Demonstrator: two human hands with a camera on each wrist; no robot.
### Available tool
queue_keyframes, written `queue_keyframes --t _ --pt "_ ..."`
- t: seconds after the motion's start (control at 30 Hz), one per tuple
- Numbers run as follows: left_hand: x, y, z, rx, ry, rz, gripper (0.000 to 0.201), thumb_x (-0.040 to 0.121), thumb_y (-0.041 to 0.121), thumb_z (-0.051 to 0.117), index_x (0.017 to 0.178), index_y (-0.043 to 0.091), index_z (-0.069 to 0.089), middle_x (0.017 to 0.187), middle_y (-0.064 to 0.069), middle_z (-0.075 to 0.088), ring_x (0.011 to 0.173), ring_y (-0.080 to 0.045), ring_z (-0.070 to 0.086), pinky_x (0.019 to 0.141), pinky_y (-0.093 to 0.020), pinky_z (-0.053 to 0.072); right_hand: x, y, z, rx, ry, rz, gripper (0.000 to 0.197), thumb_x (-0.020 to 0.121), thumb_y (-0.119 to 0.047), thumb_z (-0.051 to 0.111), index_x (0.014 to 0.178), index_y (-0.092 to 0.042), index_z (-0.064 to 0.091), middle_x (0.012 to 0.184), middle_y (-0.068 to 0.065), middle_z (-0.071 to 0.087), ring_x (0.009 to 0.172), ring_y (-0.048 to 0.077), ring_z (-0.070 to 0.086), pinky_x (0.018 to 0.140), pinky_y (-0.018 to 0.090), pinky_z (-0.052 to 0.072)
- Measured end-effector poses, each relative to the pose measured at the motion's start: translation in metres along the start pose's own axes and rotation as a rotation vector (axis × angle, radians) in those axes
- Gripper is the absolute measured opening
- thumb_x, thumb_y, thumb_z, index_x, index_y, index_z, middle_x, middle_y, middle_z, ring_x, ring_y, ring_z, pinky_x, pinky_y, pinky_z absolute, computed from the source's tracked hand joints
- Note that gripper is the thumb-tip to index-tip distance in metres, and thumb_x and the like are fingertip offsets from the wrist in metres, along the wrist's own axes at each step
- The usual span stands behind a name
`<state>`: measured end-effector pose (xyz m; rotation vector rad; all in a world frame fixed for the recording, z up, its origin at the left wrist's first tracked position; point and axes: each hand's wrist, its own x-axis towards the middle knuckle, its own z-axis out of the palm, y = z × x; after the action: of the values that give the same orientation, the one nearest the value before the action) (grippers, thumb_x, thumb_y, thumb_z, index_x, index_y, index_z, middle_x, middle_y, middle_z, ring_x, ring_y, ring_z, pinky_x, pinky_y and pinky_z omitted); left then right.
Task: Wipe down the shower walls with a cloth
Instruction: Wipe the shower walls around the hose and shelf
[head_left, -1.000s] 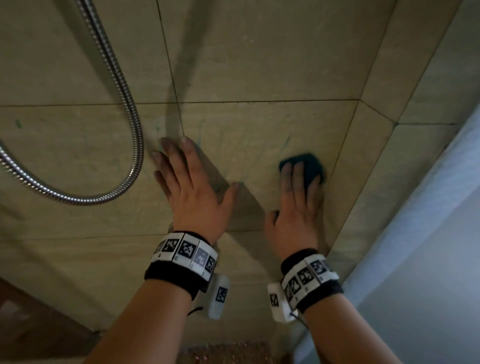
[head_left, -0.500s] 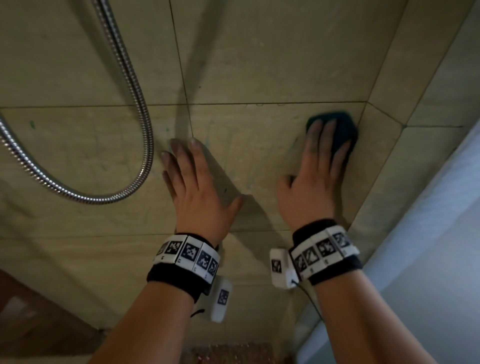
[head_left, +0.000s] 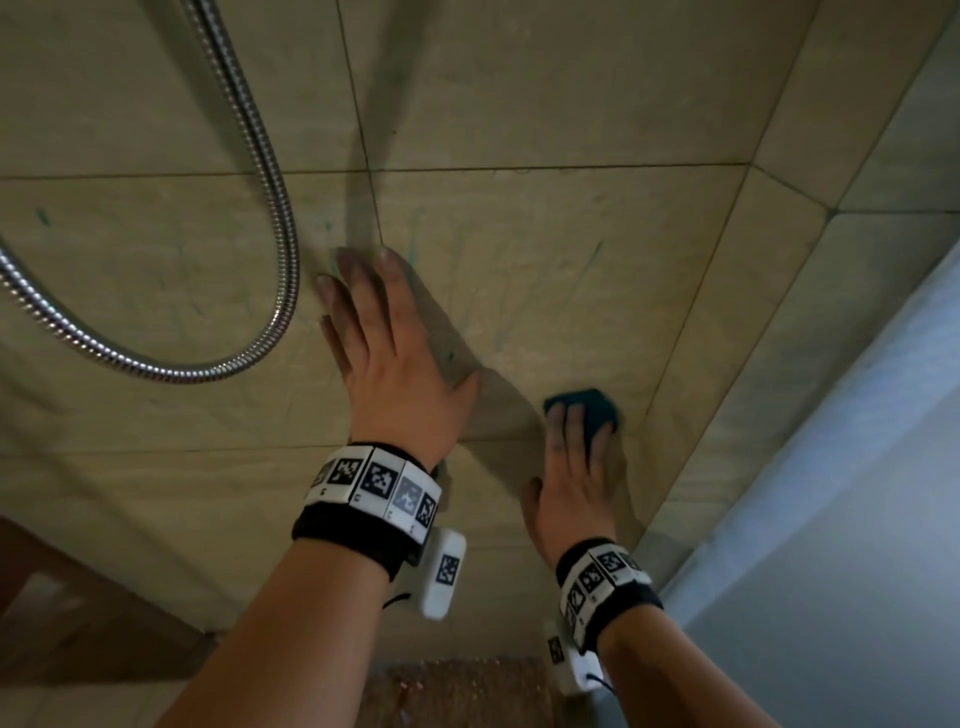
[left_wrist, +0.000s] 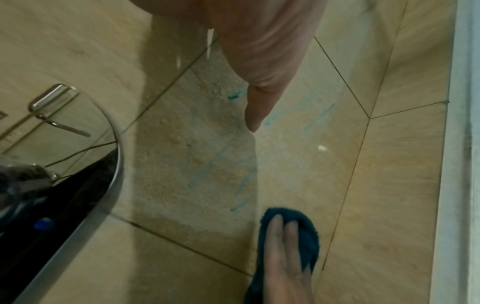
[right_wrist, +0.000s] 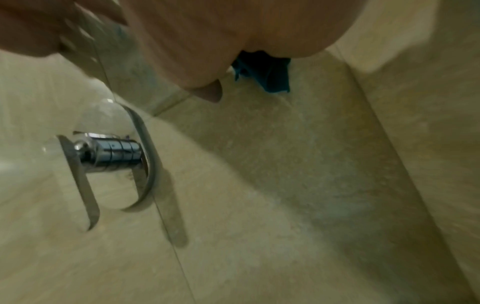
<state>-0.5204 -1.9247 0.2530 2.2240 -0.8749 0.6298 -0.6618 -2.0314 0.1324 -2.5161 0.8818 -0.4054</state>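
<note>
The right hand (head_left: 569, 486), fingers straight, presses the dark teal terry cloth (head_left: 589, 408) flat on the beige tiled shower wall (head_left: 545, 291) near its right corner (left hand (head_left: 395, 358) spread flat, bracing), so overlapping firm strokes should clear the remaining teal streaks (left_wrist: 218, 162).

The right hand (head_left: 571, 483) has dragged the cloth (head_left: 592, 410) down from the upper right to lower centre-right.
</note>
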Motion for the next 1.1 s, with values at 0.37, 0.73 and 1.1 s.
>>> queue_keyframes --t 0.37,0.73,1.1 --pt "-0.001 -0.002 0.001 0.002 -0.003 0.006 0.145 0.070 0.056 0.088 0.164 0.013 -0.014 0.170 -0.022 -0.016 0.156 -0.046 -0.016 0.127 -0.057 -0.007 0.037 -0.042 -0.085 0.186 0.412 -0.083 0.093 0.096 -0.024 0.041 0.153 -0.042 -0.030 0.154 -0.024 -0.044 0.151 0.029 -0.031 0.120 0.039 -0.020" --pt "0.000 0.000 0.003 0.000 0.002 -0.002 0.142 0.072 0.054 0.087 0.164 0.012 -0.013 0.170 -0.020 -0.017 0.156 -0.047 -0.016 0.126 -0.060 -0.005 0.056 -0.070 -0.143 0.119 0.587 -0.197 0.084 0.092 -0.015 0.040 0.164 -0.025 -0.003 0.170 -0.011 -0.014 0.156 0.033 -0.019 0.126 0.043 -0.011" --pt "-0.003 -0.004 0.000 -0.020 0.010 0.029 0.142 0.071 0.055 0.086 0.164 0.010 -0.012 0.170 -0.021 -0.016 0.156 -0.048 -0.015 0.126 -0.055 -0.009 0.008 -0.003 -0.018 -0.008 0.087 -0.070 0.097 0.102 -0.023 0.040 0.137 -0.044 -0.048 0.142 -0.029 -0.054 0.134 0.015 -0.054 0.109 0.025 -0.026"
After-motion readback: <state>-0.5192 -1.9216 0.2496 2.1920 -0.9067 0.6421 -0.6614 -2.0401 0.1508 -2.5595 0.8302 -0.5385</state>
